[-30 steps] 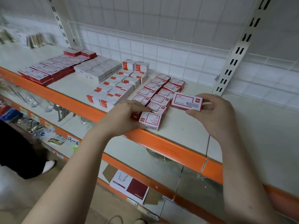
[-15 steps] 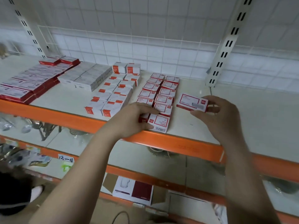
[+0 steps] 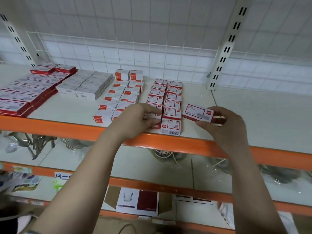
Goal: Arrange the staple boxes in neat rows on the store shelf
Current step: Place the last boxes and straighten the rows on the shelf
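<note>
Pinching a staple box (image 3: 197, 113), right hand (image 3: 224, 125); left hand's (image 3: 135, 120) grip seemingly on front box (image 3: 152, 116).

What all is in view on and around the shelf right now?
Small staple boxes: two rows, red-white, shelf centre.
Front box: one, barcode showing, at the orange shelf edge.
Held box: one, red-white, right of the rows.
White-orange boxes: two rows, left of centre.
White packs: block, further left.
Red packs: stacks, far left.
Left hand: pinching the near-left small box.
Right hand: holding the held box.
</note>
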Tool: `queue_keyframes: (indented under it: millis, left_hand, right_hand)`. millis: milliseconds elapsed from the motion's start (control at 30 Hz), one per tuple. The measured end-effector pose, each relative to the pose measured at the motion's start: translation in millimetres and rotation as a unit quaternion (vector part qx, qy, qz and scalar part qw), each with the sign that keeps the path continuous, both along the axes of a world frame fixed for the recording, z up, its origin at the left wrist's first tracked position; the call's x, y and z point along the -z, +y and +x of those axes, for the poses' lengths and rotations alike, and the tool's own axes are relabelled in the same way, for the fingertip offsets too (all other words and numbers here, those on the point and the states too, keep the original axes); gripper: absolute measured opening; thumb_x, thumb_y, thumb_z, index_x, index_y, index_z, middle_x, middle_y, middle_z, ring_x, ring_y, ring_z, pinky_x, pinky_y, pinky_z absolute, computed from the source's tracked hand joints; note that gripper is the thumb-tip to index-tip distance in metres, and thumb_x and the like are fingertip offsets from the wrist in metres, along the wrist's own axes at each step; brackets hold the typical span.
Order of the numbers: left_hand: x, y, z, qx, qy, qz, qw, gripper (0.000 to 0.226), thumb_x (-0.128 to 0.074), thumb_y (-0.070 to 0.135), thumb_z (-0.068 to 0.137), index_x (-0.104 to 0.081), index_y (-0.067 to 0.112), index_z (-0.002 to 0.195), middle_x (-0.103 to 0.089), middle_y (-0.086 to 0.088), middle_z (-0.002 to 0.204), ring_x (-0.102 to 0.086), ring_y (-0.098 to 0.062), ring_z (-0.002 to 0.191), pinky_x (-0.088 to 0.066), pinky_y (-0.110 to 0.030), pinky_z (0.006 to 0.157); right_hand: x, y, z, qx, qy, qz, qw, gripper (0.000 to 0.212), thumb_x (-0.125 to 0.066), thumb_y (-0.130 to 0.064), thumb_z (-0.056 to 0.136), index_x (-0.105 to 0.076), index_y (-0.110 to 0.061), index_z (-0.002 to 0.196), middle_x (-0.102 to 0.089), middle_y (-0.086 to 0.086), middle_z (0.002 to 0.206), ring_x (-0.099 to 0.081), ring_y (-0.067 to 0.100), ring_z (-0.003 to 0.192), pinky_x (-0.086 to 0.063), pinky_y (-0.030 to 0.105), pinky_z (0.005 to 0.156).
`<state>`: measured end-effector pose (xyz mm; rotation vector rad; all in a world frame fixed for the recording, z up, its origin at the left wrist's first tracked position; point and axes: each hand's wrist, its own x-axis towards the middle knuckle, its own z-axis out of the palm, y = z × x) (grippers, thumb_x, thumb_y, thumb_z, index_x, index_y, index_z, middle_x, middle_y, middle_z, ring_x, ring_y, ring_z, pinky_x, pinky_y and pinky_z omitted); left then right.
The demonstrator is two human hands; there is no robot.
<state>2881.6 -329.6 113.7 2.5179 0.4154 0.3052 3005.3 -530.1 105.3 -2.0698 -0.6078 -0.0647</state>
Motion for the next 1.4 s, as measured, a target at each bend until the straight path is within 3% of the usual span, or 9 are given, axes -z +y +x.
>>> queue_keyframes:
  millis: [167,367,600,733,833,967,1100,1267,1400]
  left_hand:
    - [-23,-11,2,-0.021,-0.09,-0.105,0.99,0.034,-0.053,0.038,0.09,-0.062,0.025,0.12,-0.06,0.018,0.11,-0.052,0.007,0.093,-0.037,-0.002,0.075]
    - [-22,-14,-2,-0.029,-0.073,-0.212,0.974,0.029,-0.059,0.038,0.086,-0.068,0.024,0.11,-0.069,0.014,0.086,-0.061,0.008,0.079,-0.047,-0.007,0.071]
    - [-14,16,-50,-0.098,-0.142,-0.369,0.913,0.02,-0.066,0.024,0.083,-0.073,0.011,0.097,-0.073,-0.005,0.091,-0.063,-0.007,0.079,-0.051,-0.025,0.074]
    - [-11,45,-90,-0.141,-0.168,-0.37,0.903,0.02,-0.067,0.019,0.083,-0.072,0.007,0.098,-0.072,-0.011,0.095,-0.066,-0.024,0.092,-0.049,-0.037,0.097]
    - [-11,65,-118,-0.161,-0.181,-0.362,0.9,0.011,-0.067,0.017,0.083,-0.072,0.014,0.091,-0.072,0.0,0.081,-0.065,-0.016,0.081,-0.049,-0.032,0.09]
    - [-9,90,-151,-0.195,-0.185,-0.328,0.905,0.016,-0.06,0.018,0.088,-0.07,0.012,0.099,-0.071,-0.008,0.092,-0.064,-0.014,0.085,-0.05,-0.028,0.086]
    - [-6,123,-176,-0.266,-0.191,-0.26,0.908,0.015,-0.055,0.016,0.092,-0.069,0.011,0.096,-0.067,0.003,0.085,-0.06,-0.009,0.078,-0.048,-0.013,0.064]
    - [-5,168,-190,-0.31,-0.189,-0.216,0.906,0.014,-0.057,0.019,0.091,-0.067,0.019,0.081,-0.065,0.005,0.077,-0.057,-0.007,0.07,-0.043,-0.017,0.062]
    - [-6,208,-189,-0.326,-0.178,-0.159,0.915,0.011,-0.06,0.021,0.089,-0.067,0.021,0.081,-0.062,0.009,0.07,-0.053,-0.001,0.062,-0.042,-0.012,0.062]
  right_hand:
    - [-9,7,-16,-0.029,-0.016,-0.001,0.999,0.044,-0.08,-0.022,0.07,-0.063,-0.021,0.11,-0.064,-0.004,0.105,-0.06,0.004,0.083,-0.046,0.01,0.071]
    - [-22,26,-26,-0.088,-0.034,0.014,0.995,0.049,-0.08,-0.021,0.07,-0.061,-0.022,0.115,-0.06,-0.008,0.11,-0.06,0.001,0.088,-0.05,0.01,0.073]
    - [-26,67,-57,-0.171,-0.012,0.021,0.985,0.056,-0.076,-0.021,0.075,-0.055,-0.025,0.127,-0.059,-0.013,0.11,-0.061,-0.001,0.09,-0.052,0.011,0.072]
    - [-28,100,-88,-0.206,0.063,0.049,0.975,0.042,-0.066,-0.024,0.085,-0.057,-0.022,0.126,-0.061,-0.012,0.106,-0.059,-0.007,0.083,-0.049,0.005,0.065]
    - [-27,127,-111,-0.224,0.101,0.055,0.968,0.026,-0.062,-0.025,0.088,-0.065,-0.021,0.114,-0.067,-0.014,0.098,-0.061,-0.01,0.073,-0.046,0.002,0.061]
    - [-25,162,-134,-0.239,0.131,0.054,0.961,0.016,-0.065,-0.025,0.085,-0.07,-0.021,0.1,-0.066,-0.018,0.081,-0.062,-0.008,0.077,-0.045,0.001,0.06]
    - [-28,194,-146,-0.225,0.128,0.054,0.964,0.004,-0.066,-0.025,0.085,-0.068,-0.028,0.087,-0.061,-0.022,0.073,-0.062,-0.005,0.073,-0.049,0.01,0.068]
    - [-36,245,-145,-0.199,0.122,0.057,0.971,0.027,-0.065,-0.031,0.085,-0.069,-0.018,0.108,-0.058,-0.02,0.077,-0.054,-0.006,0.072,-0.041,0.01,0.058]
    - [-37,301,-142,-0.178,0.149,0.088,0.969,0.022,-0.068,-0.026,0.082,-0.073,-0.012,0.099,-0.061,-0.012,0.068,-0.053,0.002,0.062,-0.04,0.014,0.055]
